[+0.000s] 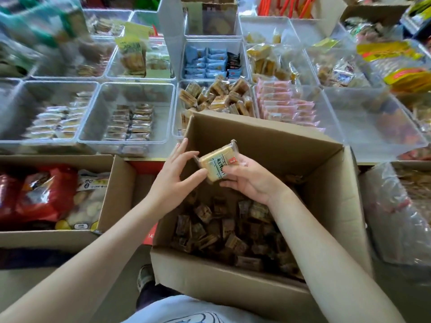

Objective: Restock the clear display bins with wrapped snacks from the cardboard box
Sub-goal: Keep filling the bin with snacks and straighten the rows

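Head view, near to far.

White shirt hem [193, 311] at the bottom edge; one dark shoe [145, 276] on the floor beside it.

Cardboard box [268, 297], open-topped, directly in front of the person. Its bottom is covered by a loose layer of small brown wrapped snacks [228, 229], lying at all angles.

Right hand [247, 180], palm up above the box interior. Fingers curled under and around a pale yellow wrapped snack [218, 163] with a printed label and a small red mark; thumb lies on its near edge.

Left hand [175, 176], just beside the same packet. Fingers nearly straight and spread, thumb tip touching the packet's lower left corner, index finger reaching along its upper left edge; it closes on nothing.

Second cardboard box [46, 236], left of the first, holding red bags and clear bags of pale round pieces.

Clear plastic bag [396, 217], right of the box, contents blurred.

Clear display bins, in rows beyond the boxes:
- centre bin [179, 94], touching the box's far wall, heaped with tan and brown wrapped blocks;
- pink packets [286, 106] in the bin to its right;
- blue packets [205, 64] in the bin behind it;
- dark-striped packets [130, 124] in the bin to its left;
- pale packets [58, 122] at far left, blurred.
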Motion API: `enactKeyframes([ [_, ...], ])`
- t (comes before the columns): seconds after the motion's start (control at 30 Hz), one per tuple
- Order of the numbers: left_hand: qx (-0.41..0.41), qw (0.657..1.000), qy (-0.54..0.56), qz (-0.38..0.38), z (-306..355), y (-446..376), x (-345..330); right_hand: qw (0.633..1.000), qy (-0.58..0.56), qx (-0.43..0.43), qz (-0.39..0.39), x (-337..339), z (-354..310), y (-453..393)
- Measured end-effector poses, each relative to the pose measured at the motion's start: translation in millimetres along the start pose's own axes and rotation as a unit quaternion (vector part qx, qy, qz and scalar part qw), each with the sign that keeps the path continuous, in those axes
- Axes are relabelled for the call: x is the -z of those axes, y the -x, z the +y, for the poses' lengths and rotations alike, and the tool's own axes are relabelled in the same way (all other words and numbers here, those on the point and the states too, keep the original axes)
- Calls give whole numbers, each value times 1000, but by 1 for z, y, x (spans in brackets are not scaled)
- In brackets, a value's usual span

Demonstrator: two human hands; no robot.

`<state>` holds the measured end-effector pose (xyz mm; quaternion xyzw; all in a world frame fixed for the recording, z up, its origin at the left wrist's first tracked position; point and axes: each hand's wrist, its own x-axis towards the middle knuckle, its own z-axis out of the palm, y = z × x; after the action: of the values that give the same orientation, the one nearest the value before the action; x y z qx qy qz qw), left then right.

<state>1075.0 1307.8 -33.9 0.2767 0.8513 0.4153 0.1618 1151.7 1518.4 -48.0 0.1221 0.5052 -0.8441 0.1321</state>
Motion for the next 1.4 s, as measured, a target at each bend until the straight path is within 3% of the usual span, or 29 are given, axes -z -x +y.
enactKeyframes([
  [0.17,23,966,255,32,-1,5,25,999,23,35,-4,-45,-26,-5],
  [0.3,10,952,298,67,-13,8,78,976,207,61,30,-94,-41,-23],
  [0.43,-28,969,244,27,-69,8,157,914,386,107,62,-155,-48,-71],
  [0.53,-42,982,184,9,-125,5,217,832,545,103,19,-209,-38,-135],
  [0.6,-36,986,163,3,-169,-1,258,798,596,94,3,-248,-23,-188],
  [0.83,37,988,145,37,-342,-35,379,773,630,66,11,-365,42,-363],
  [0.97,60,991,-72,94,-435,-60,415,775,621,74,90,-396,52,-418],
  [1.03,90,978,-172,69,-468,-75,427,772,613,83,149,-401,51,-447],
  [1.17,83,952,-295,24,-502,-85,422,733,633,94,230,-404,40,-512],
  [1.4,58,948,-308,46,-512,-86,416,667,677,69,304,-418,46,-628],
])
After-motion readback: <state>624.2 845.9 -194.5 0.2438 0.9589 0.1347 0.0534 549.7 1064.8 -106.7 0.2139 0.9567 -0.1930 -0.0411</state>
